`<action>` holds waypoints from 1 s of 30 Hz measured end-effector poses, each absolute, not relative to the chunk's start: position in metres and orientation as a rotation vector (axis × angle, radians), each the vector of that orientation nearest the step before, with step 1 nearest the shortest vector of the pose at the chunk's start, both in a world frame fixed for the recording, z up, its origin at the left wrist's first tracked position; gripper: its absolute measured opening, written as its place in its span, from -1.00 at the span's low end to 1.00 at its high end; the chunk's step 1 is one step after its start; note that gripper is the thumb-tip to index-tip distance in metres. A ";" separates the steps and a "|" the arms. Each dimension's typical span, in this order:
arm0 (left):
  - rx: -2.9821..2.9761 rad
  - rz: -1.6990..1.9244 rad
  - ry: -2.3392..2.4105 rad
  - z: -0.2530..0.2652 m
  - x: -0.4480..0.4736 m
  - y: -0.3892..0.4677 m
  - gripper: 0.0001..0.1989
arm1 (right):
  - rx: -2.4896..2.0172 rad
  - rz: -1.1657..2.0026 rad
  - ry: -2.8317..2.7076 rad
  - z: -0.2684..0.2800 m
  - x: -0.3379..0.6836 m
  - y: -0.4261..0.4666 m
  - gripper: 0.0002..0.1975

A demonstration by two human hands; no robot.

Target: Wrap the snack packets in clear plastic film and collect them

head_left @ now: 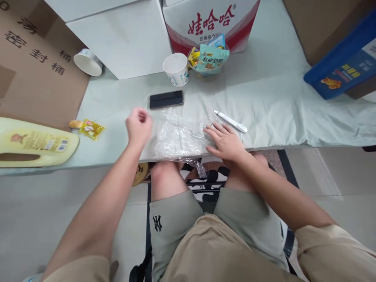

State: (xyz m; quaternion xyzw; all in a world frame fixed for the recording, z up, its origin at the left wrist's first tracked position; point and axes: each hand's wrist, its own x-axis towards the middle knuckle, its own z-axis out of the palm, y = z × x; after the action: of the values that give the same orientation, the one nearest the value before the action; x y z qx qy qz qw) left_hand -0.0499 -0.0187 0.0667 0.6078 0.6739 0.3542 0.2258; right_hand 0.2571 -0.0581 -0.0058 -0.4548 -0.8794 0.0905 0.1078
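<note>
Resting right hand (225, 141) spread at film's (180, 139) right edge, on cloth (273, 117); holding left hand (139, 126) curled near left edge, pinching or not: impossible to tell. Probably handling light, limp, slippery; best gripping by bunched edges.

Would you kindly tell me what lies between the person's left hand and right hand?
In the head view, crumpled clear plastic lies on the cloth-covered table between the left hand and the right hand.

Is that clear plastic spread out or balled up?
Spread out, though wrinkled: the plastic lies broad on the cloth, part drooping over the edge.
</note>
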 end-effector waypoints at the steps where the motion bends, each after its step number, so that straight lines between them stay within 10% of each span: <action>1: 1.805 0.880 1.805 0.064 -0.046 -0.026 -0.96 | -1.341 0.282 -2.580 -0.006 0.257 -0.058 -0.36; 9: 2.216 0.001 1.623 0.023 -0.045 -0.045 -0.26 | -1.363 0.323 -2.557 -0.007 0.257 -0.056 -0.34; 30: 2.263 0.297 1.750 0.005 -0.041 -0.065 -0.38 | -1.377 0.358 -2.517 -0.005 0.257 -0.059 -0.39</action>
State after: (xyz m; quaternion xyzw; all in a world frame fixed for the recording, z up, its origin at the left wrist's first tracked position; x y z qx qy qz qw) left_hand -0.0413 -0.0645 0.0052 0.7799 0.6031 0.1023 0.1325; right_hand 0.2568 -0.0589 -0.0051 -0.4726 -0.8637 0.1229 0.1247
